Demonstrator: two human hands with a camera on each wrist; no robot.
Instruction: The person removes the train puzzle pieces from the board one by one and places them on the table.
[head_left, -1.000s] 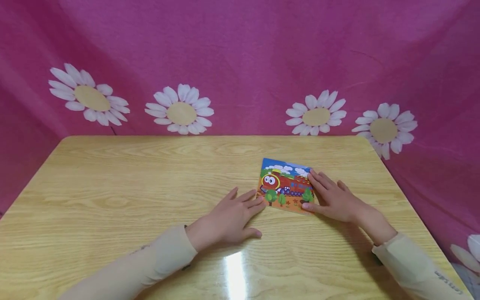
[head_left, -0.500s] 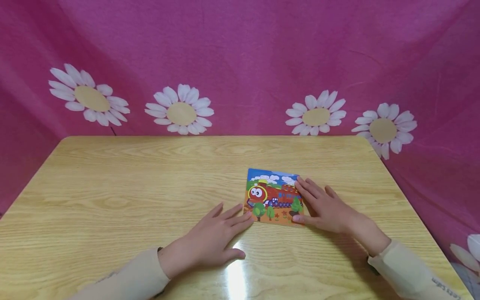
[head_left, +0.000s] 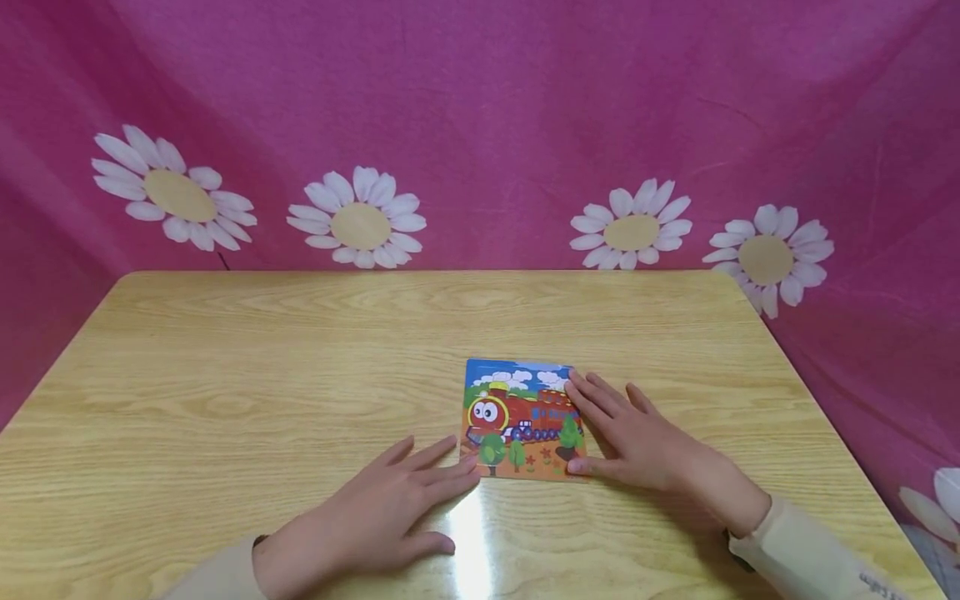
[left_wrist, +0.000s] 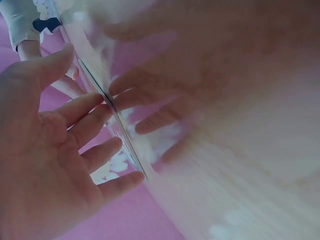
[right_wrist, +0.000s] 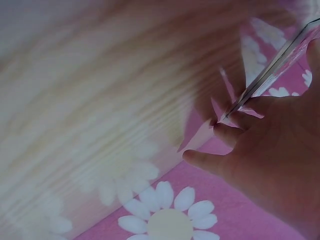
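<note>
A thin flat picture board (head_left: 517,408) printed with a red cartoon train lies on the table, near its middle. At its lower left corner, my left hand (head_left: 367,517) touches the edge with straight, spread fingers, the thumb held away from it. My right hand (head_left: 648,450) lies along the right side; its fingertips rest on the upper right and its thumb on the lower right corner. Seen edge-on in the left wrist view, the board (left_wrist: 120,120) is a thin dark line by the fingertips. In the right wrist view its edge (right_wrist: 275,67) runs beside the fingers.
The light wood-grain table (head_left: 247,375) has a shiny surface with a bright reflection in front of the board. Behind its far edge hangs a pink cloth (head_left: 480,133) with large white daisies.
The picture board has slid toward me and to the left, and turned slightly straighter. Both hands have moved along with it, staying at its sides.
</note>
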